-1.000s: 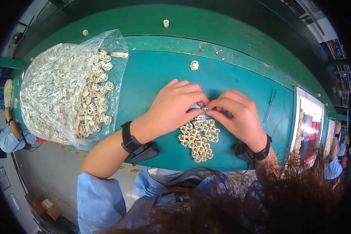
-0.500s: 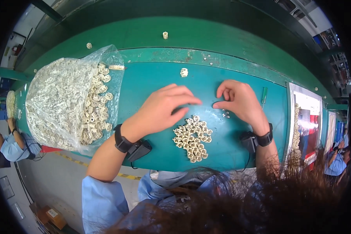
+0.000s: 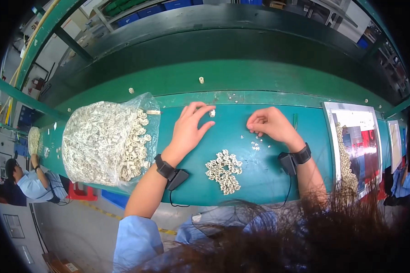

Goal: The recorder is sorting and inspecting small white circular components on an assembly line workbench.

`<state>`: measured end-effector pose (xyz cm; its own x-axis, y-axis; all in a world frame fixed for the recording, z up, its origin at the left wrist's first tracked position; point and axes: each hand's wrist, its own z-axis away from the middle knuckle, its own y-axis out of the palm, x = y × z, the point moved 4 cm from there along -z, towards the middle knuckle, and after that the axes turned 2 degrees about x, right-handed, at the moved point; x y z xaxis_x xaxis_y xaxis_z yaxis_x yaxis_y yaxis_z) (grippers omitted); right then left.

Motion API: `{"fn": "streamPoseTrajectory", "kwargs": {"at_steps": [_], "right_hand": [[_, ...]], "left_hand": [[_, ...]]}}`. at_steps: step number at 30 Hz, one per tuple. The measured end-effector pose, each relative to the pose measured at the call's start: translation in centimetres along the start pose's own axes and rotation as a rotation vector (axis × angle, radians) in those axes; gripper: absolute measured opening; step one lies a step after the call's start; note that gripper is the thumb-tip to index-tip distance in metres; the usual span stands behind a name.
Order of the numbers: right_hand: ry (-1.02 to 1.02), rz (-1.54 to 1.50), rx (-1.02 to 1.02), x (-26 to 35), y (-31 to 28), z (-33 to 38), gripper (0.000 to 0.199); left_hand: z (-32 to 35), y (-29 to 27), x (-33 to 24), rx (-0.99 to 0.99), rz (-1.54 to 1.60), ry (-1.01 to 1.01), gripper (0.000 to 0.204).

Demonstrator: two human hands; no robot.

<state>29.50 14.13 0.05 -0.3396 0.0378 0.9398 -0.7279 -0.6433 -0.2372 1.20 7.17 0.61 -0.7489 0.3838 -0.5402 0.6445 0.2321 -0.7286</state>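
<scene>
My left hand (image 3: 190, 127) reaches forward over the teal work surface (image 3: 264, 177), its fingertips touching a single small cream plastic part (image 3: 212, 113) near the far edge. My right hand (image 3: 269, 125) rests curled on the surface to the right, fingers closed, just above a few tiny loose bits (image 3: 256, 145). A cluster of several small cream ring-shaped parts (image 3: 223, 171) lies between my wrists, close to the near edge. Both wrists wear black bands with wired units.
A large clear plastic bag (image 3: 105, 142) full of the same cream parts lies at the left. A printed sheet under a clear cover (image 3: 356, 136) sits at the right. A green raised ledge (image 3: 241, 77) runs behind. Another person (image 3: 25, 182) sits far left.
My hands have parted from over the cluster. The left hand moved forward to the single part at the far edge; the right hand drew off to the right.
</scene>
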Motion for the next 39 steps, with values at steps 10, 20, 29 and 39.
{"fn": "streamPoseTrajectory", "kwargs": {"at_steps": [10,20,29,39], "right_hand": [[-0.253,0.482,-0.060,2.0,2.8,0.4,0.026],[-0.014,0.637,-0.087,3.5,3.1,-0.7,0.024],[-0.043,0.248,-0.070,1.6,1.7,0.0,0.007],[0.025,0.761,-0.029,3.8,0.9,-2.7,0.026]], "left_hand": [[0.2,-0.2,-0.6,0.136,0.147,-0.006,0.025],[1.2,0.1,-2.0,0.300,0.342,-0.086,0.025],[1.8,0.9,-1.9,0.275,0.279,0.102,0.027],[2.1,0.5,-1.8,0.329,0.358,0.006,0.037]]}}
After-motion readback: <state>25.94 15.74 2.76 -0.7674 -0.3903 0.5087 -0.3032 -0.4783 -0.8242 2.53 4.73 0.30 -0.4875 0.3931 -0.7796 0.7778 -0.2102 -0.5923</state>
